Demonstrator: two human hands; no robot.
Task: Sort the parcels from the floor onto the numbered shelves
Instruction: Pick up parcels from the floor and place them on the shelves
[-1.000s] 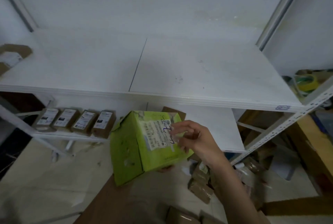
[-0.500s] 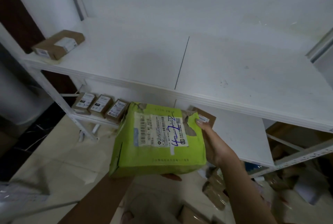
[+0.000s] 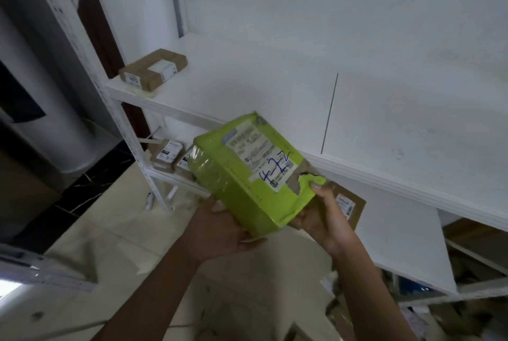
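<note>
Green parcel (image 3: 247,195) is in the air, tilted, both hands on it. It sits in front of the upper shelf's (image 3: 384,126) front edge, not touching it. Left hand (image 3: 220,228) holds it from under the near left side, fingers mostly hidden. Right hand (image 3: 323,217) grips the near right corner, thumb (image 3: 316,186) on top by a torn patch. Label (image 3: 258,154) faces up with blue handwriting (looks like 4-2-2, not sure). Upper shelf has one brown box (image 3: 154,68) at its far left end. Lower shelf (image 3: 398,244): small boxes (image 3: 168,151) at left, a flat box (image 3: 347,204) just behind the right hand. Tiled floor (image 3: 115,217) below.
</note>
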